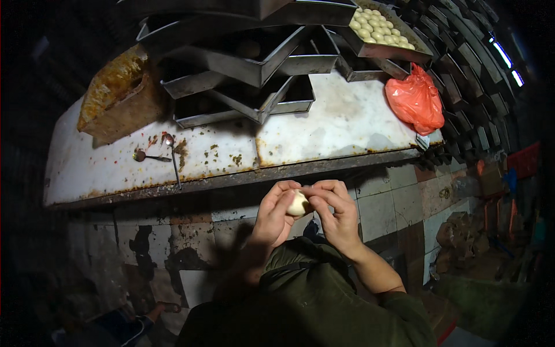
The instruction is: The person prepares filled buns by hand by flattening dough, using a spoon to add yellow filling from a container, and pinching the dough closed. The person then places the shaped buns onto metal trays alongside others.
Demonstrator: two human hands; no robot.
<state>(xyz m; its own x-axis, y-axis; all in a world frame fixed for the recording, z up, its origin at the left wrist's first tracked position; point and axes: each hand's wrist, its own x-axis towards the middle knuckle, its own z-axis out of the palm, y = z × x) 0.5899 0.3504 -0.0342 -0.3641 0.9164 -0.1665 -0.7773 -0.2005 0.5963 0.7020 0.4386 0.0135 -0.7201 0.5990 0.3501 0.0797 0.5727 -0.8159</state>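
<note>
In front of my body, just off the near edge of the table, I hold a small pale ball of dough point(298, 207). My left hand point(272, 217) cups it from the left, with the thumb lying against its side. My right hand point(340, 216) is closed at the ball's upper right, thumb and fingertips pinching its edge. The fingers partly cover the top of the dough, so its seam or opening cannot be made out. Similar pale round balls point(378, 28) fill a tray at the far right.
Metal trays point(231, 69) are stacked crosswise on the stained white tabletop point(341, 124). Left of them stands a food-smeared container point(130, 110), with two spoons point(173, 151) nearby. A red plastic bag point(414, 101) sits at the table's right end. Another person's foot point(169, 307) shows lower left.
</note>
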